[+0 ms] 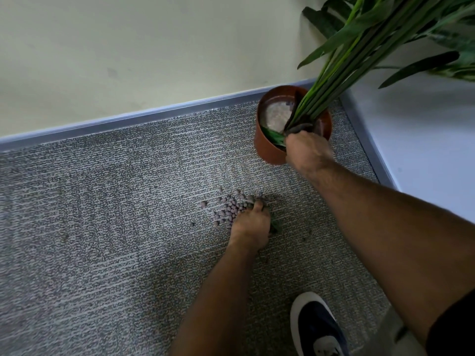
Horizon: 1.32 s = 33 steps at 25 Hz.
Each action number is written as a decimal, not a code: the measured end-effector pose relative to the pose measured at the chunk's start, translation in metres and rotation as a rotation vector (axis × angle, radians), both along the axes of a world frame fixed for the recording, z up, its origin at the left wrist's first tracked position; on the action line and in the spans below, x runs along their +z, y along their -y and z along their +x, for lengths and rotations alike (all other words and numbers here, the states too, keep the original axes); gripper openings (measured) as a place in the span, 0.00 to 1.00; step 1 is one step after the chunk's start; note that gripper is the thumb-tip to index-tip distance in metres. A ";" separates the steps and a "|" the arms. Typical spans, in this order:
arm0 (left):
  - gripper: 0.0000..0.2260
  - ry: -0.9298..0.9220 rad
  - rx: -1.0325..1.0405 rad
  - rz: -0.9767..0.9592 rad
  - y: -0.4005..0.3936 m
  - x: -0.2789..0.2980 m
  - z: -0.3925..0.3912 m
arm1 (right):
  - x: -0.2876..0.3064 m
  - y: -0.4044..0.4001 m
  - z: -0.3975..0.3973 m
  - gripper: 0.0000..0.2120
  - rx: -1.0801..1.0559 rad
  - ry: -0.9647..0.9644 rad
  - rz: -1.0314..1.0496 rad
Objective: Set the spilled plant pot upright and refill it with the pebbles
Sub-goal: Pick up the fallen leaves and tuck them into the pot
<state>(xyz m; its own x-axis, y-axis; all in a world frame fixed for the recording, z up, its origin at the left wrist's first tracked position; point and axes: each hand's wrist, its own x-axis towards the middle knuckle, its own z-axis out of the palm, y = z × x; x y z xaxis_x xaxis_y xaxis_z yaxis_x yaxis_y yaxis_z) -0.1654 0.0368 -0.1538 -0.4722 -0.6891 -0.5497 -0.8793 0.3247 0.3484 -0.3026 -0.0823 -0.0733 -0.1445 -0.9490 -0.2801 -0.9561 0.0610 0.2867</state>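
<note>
In the carpet corner by the baseboard, the terracotta plant pot (270, 146) stood upright, with the right hand (308, 150) clenched around the base of the plant stems (331, 91) leaning out of it. The left hand (250, 231) was curled over the spilled pebbles (227, 210) on the grey carpet (102, 227), scooping some. A navy sneaker (316, 327) sat nearby.

No readable text, label, brand, number or sign on anything here.
</note>
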 end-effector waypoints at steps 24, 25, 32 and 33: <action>0.15 -0.606 0.635 -0.338 0.071 0.076 0.002 | 0.040 -0.002 -0.025 0.15 -0.001 0.774 0.073; 0.18 -0.586 0.566 -0.303 0.069 0.075 -0.004 | 0.040 -0.004 -0.031 0.15 0.085 0.609 -0.007; 0.31 -0.303 0.151 -0.184 0.055 0.052 -0.022 | 0.020 -0.015 -0.036 0.10 0.221 0.002 -0.080; 0.32 -0.283 0.150 -0.167 0.053 0.050 -0.020 | 0.014 -0.015 -0.032 0.11 0.184 0.021 -0.090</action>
